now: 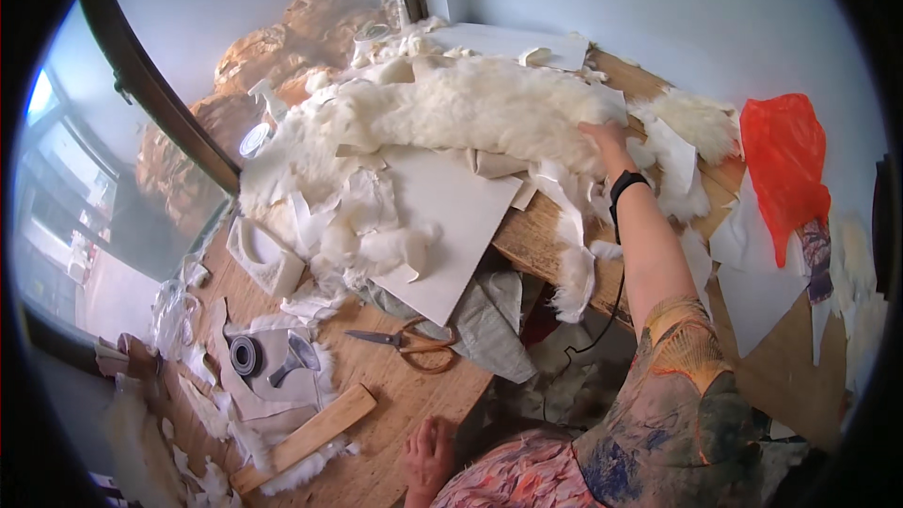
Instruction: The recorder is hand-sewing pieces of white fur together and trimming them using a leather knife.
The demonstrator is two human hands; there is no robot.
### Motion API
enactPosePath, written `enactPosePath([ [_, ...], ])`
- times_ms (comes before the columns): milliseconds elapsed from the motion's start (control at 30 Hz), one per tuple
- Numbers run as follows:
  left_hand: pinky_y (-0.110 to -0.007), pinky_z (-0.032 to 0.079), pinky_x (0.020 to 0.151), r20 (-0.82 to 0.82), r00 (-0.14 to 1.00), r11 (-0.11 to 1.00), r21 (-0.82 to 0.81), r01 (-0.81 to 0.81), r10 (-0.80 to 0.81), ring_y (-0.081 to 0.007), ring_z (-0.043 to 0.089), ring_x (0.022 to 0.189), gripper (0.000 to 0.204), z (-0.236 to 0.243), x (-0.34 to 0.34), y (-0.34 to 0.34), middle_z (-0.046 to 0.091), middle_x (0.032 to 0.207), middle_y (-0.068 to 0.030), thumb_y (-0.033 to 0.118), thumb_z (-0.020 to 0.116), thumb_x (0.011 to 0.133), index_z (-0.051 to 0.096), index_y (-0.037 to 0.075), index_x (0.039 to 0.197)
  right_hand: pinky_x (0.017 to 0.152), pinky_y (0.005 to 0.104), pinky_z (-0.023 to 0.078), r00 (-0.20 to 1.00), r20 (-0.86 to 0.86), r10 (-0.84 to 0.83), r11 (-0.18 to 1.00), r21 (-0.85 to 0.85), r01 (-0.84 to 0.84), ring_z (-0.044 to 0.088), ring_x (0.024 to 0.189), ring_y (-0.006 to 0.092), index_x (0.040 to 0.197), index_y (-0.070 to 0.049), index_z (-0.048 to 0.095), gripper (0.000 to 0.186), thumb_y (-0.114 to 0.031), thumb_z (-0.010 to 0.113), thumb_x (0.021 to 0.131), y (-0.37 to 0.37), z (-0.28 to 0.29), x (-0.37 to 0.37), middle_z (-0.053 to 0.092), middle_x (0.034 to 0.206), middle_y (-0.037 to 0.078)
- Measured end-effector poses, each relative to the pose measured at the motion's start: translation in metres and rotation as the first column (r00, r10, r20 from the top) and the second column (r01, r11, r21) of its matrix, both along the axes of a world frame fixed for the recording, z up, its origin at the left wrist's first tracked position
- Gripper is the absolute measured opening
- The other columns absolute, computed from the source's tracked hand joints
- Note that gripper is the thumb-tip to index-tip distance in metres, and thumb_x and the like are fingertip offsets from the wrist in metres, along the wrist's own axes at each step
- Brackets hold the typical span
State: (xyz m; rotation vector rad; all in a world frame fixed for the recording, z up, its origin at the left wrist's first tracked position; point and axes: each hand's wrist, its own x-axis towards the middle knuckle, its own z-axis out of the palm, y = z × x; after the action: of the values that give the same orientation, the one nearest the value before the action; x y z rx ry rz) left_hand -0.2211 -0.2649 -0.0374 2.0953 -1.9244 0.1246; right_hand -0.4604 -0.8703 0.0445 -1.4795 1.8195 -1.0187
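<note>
Nearest in, at six o'clock, find the left hand (pixel 430 459) by the edge of the wooden surface (pixel 404 404), loosely curled, with nothing visible in the grip; cannot tell whether fully closed. Around seven, note a wooden strip (pixel 310 435), then, nearer the middle, scissors (pixel 403 342) lying unheld; judge cutting to be at a pause. Toward eight, see a hand tool (pixel 296 357) and a dark coil (pixel 245 355), both untouched. At the centre, see a pale board (pixel 437 254), partly covered by scraps (pixel 372 193). Farther out, at two o'clock, find the right hand (pixel 607 138) on the right end of the large cream fur (pixel 470 113), stretching across twelve o'clock; cannot tell whether gripping or merely pressing. Judging by the scraps, reckon some trimming done; with such uneven edges, reckon arranging or trimming left. Beyond, spot red plastic (pixel 785 169) at three, a round tin (pixel 252 139) and a white bottle (pixel 271 99) at ten, brown bundles (pixel 324 23) at eleven. Count two hands, one strip, one pair of scissors, one tool, one coil, one central board, one large fur, one red piece, one tin at ten, one bottle; cannot count overlapping scraps or bundles
</note>
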Motion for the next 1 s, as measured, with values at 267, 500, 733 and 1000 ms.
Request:
enactPosePath([
  [267,-0.042,0.046,0.079,-0.074,0.997,1.0,-0.017,-0.016,0.015,-0.0285,0.058,0.099,0.042,0.003,-0.006,-0.008,0.055,0.122,-0.0108,0.017,0.069,0.074,0.062,0.012,0.115,0.068,0.0372,0.05,0.95,0.24,0.201,0.96,-0.242,-0.142,0.061,0.087,0.0208,0.107,-0.003,0.061,0.041,-0.024,0.074,0.074,-0.029,0.081,0.006,0.064,0.097,0.009],
  [500,-0.041,0.046,0.079,-0.115,0.993,0.999,-0.007,-0.031,0.03,-0.0285,0.059,0.096,0.041,0.017,0.002,-0.011,0.056,0.121,-0.011,0.013,0.068,0.074,0.062,0.009,0.114,0.077,0.0369,0.05,0.956,0.276,0.096,0.896,-0.443,0.038,0.061,0.096,0.0174,0.118,-0.009,0.064,0.04,-0.02,0.066,0.079,-0.011,0.18,-0.079,0.065,0.105,0.006],
  [733,-0.042,0.045,0.08,-0.163,0.987,1.0,-0.014,0.011,-0.013,-0.0286,0.058,0.097,0.042,0.004,0.007,-0.004,0.055,0.122,-0.011,0.015,0.069,0.075,0.062,0.01,0.116,0.075,0.0456,0.052,0.538,-0.632,-0.558,0.808,-0.266,0.526,0.066,0.087,0.0345,0.101,-0.004,0.069,0.037,-0.035,0.068,0.081,0.033,0.106,-0.333,0.069,0.091,0.017],
  [1000,-0.042,0.046,0.08,-0.135,0.991,0.999,0.034,-0.008,0.012,-0.0292,0.058,0.094,0.047,0.014,0.004,-0.005,0.055,0.123,-0.0113,0.02,0.073,0.073,0.063,0.012,0.117,0.086,0.0321,0.049,0.945,-0.323,0.055,0.664,-0.695,-0.277,0.062,0.097,0.0227,0.114,-0.009,0.059,0.043,0.006,0.059,0.074,0.007,0.047,-0.04,0.062,0.112,0.008],
])
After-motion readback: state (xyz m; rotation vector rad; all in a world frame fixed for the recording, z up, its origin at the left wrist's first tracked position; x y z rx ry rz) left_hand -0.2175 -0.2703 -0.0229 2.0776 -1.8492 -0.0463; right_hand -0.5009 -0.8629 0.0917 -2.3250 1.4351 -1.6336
